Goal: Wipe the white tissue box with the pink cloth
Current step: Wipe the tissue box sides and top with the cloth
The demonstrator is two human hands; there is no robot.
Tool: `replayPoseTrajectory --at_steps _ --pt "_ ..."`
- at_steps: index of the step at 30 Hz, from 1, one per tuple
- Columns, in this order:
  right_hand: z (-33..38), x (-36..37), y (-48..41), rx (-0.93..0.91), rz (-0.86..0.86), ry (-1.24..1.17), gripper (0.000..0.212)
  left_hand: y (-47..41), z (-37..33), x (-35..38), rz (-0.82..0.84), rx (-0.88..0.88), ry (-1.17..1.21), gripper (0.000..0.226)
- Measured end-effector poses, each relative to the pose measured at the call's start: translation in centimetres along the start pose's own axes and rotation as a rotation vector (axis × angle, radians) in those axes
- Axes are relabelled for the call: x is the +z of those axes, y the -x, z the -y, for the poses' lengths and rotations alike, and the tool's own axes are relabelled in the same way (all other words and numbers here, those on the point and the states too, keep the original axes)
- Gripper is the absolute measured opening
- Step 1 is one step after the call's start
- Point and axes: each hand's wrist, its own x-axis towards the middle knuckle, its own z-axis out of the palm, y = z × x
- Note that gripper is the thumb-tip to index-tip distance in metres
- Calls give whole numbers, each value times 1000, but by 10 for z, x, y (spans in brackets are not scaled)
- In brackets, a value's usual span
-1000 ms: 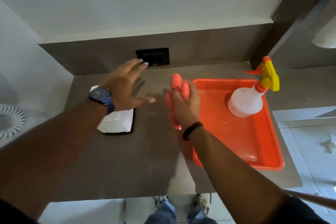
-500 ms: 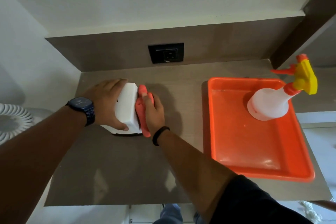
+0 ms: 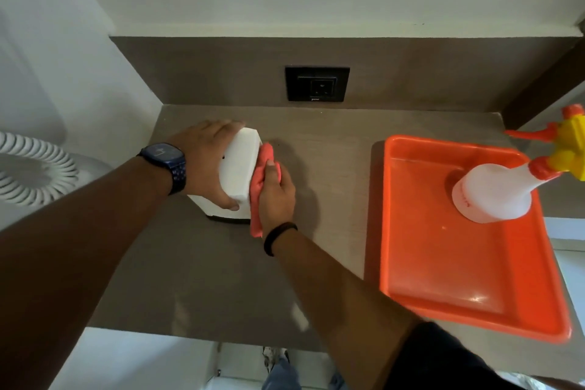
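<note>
Two hands: left hand (image 3: 207, 168) clasps tissue box (image 3: 239, 165); right hand (image 3: 277, 191) clutches pink cloth (image 3: 260, 179) against it.

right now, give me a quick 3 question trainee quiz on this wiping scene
1. True or false: the spray bottle stands inside the orange tray.
2. Which hand presses the pink cloth to the white tissue box? A) left hand B) right hand
3. Fill in: the wall socket is ____ the counter.

Key: 1 true; 2 B; 3 above
</note>
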Motion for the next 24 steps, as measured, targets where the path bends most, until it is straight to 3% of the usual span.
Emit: replayPoseTrajectory --at_steps 5,9,12,17,24 --pt "-5 7 18 -1 -63 -19 37 -2 1 3 -24 9 5 142" --pt "11 13 -9 -104 -9 -30 32 -2 4 4 -50 19 -8 140" --pt "21 10 -31 -68 75 -116 32 -1 4 3 -49 16 -5 139" --pt "5 4 -20 -42 5 102 31 0 2 2 -51 12 -28 144" --pt "-13 8 7 -132 -31 -46 25 0 3 2 -55 29 3 144"
